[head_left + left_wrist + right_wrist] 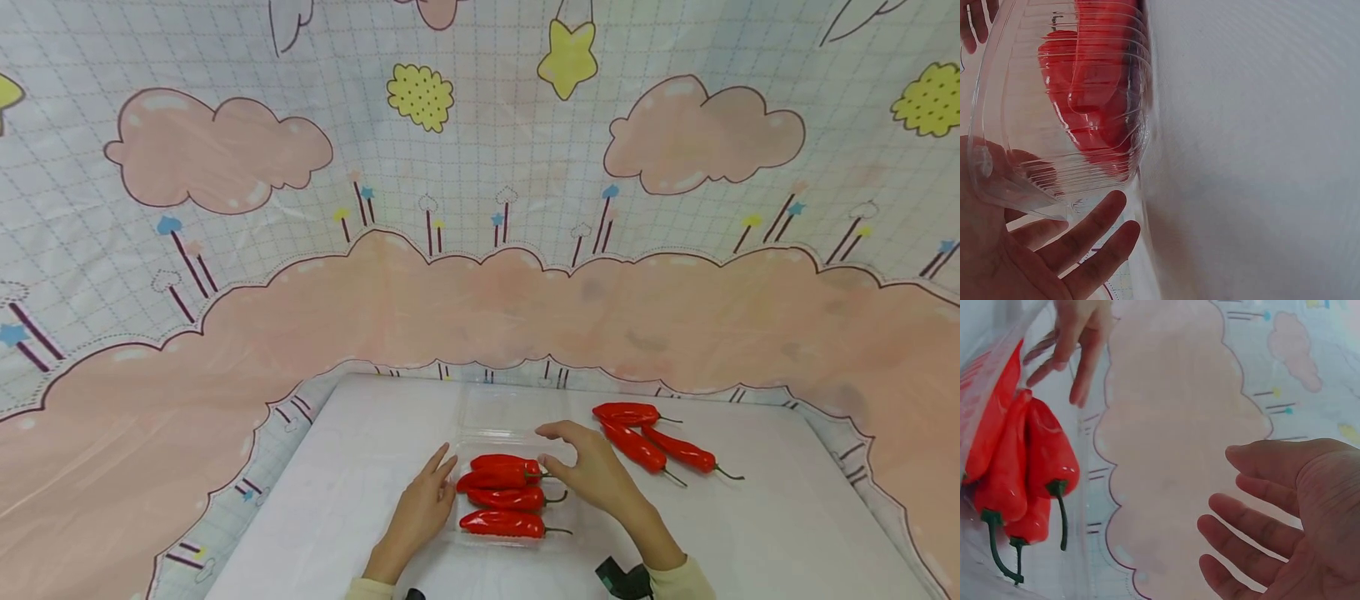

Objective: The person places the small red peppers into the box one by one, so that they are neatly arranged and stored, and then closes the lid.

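Note:
A clear plastic box (491, 543) holds several red chili peppers (504, 523), laid side by side with their green stems to the right. Its lid (513, 410) lies folded back at the far side. My left hand (422, 508) is at the box's left side, fingers extended; in the left wrist view its thumb side is behind the clear wall (997, 125). Over the box's far right corner hovers my right hand (600, 468), thumb and fingers apart. The right wrist view shows nothing within those fingers (1235, 540).
Three more red chili peppers (636, 448) lie together on the white table (750, 525), right of the box. Behind the table hangs a patterned cloth (570, 308) with pink clouds. A dark wrist device (624, 578) sits by the right sleeve (681, 581).

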A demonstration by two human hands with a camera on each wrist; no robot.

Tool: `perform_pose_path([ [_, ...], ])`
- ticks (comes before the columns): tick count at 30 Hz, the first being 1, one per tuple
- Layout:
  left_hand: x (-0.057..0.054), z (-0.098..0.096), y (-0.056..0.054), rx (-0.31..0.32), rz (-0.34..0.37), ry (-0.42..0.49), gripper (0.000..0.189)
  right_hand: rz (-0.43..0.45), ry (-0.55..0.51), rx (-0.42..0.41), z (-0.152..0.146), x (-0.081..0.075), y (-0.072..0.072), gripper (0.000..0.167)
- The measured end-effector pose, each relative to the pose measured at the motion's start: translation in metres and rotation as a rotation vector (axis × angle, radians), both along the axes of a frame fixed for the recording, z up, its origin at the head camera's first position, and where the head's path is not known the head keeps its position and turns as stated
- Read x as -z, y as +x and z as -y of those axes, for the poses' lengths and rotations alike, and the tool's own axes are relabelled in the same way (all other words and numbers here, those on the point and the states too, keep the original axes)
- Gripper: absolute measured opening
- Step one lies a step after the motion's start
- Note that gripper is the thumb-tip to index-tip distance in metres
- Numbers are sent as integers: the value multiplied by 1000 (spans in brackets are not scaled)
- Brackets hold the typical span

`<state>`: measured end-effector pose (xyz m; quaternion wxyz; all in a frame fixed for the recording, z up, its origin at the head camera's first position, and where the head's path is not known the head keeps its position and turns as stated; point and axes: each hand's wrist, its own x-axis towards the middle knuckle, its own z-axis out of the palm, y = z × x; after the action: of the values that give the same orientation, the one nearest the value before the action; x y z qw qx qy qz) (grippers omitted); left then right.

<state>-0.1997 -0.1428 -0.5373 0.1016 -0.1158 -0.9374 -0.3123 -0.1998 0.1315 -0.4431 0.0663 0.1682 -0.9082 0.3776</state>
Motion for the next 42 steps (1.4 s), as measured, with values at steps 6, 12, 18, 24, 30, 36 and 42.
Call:
perform_pose_path([
  [6,1,0,-2,-1,-8,-1,42,-55,-3,6,-9,-6,-3,38],
  [12,2,0,-1,-7,-6,-17,42,-45,-7,35,-18,-6,-3,39],
  [18,1,0,-1,-6,-6,-13,42,-27,6,71,-24,-5,-4,39],
  [24,1,0,-1,-4,-11,-19,42,-27,13,96,-34,-3,-5,39],
  [30,2,0,-1,-5,1,-29,43,-44,22,125,-45,1,-5,43],
  [36,2,0,-1,-4,13,-15,43,-26,40,146,-57,6,-8,45],
  [42,2,0,-2,-7,14,-14,43,14,55,155,-70,14,-11,49],
])
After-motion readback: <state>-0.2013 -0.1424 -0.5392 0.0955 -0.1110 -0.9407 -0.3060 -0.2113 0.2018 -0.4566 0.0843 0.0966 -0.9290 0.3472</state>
